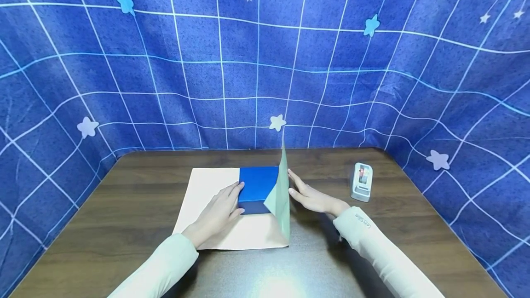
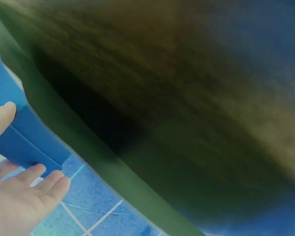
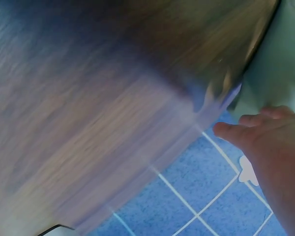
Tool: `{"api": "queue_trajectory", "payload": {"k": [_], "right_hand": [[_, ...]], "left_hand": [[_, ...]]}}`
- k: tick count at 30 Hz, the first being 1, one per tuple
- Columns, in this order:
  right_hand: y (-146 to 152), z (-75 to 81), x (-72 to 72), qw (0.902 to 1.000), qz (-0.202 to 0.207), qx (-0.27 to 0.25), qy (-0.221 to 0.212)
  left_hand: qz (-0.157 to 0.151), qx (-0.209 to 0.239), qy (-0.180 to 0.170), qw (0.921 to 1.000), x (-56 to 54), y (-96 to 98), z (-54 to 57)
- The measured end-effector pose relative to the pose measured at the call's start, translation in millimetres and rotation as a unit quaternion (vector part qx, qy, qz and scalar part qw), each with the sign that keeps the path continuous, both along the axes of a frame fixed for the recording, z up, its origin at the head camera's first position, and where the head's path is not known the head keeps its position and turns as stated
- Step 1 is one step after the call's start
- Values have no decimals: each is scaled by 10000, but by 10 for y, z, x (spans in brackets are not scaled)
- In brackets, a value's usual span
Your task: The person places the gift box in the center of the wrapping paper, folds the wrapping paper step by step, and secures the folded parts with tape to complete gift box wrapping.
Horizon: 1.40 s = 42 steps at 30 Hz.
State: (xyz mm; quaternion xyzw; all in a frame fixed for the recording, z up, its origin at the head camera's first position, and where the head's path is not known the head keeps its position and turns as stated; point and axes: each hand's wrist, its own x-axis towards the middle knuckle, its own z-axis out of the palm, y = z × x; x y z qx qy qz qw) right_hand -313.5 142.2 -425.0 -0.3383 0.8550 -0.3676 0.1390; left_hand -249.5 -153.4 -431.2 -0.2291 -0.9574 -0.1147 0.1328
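A blue box [image 1: 258, 184] lies on a sheet of paper [image 1: 215, 176], cream on its upper face and pale green on its other face. Along the box's right side the sheet's green flap [image 1: 283, 197] stands upright, its front corner bent over toward the box. My left hand [image 1: 219, 210] rests at the box's left edge, fingers extended over the top edge and thumb near the front. In the left wrist view, its thumb and fingertips touch the blue box [image 2: 32, 137]. My right hand [image 1: 310, 197], fingers straight, touches the outside of the raised flap; the right wrist view shows it beside the green paper [image 3: 280, 64].
On the right of the brown wooden table [image 1: 145, 197] stands a small white-and-grey dispenser-like object [image 1: 361, 181] with a window in its top. A blue curtain [image 1: 186, 77] with white grid lines and stars hangs behind the table and along its sides.
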Motion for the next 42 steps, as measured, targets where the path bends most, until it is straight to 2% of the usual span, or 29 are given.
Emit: {"api": "queue_trajectory", "payload": {"k": [12, 19, 27, 38, 42], "right_hand": [[-133, 18, 51, 10000, 16, 58, -61], [-190, 16, 65, 9996, 120, 29, 241], [-225, 12, 66, 9996, 0, 123, 256], [-286, 47, 17, 9977, -47, 129, 665], [-319, 61, 17, 9950, -61, 383, 922]], "left_hand": [[-25, 64, 73, 10000, -16, -7, 0], [-13, 166, 18, 9999, -15, -9, 0], [-26, 209, 2, 9998, -27, -15, 26], [-159, 275, 54, 9995, -25, -17, 40], [-193, 281, 70, 9994, -24, -19, 40]]}}
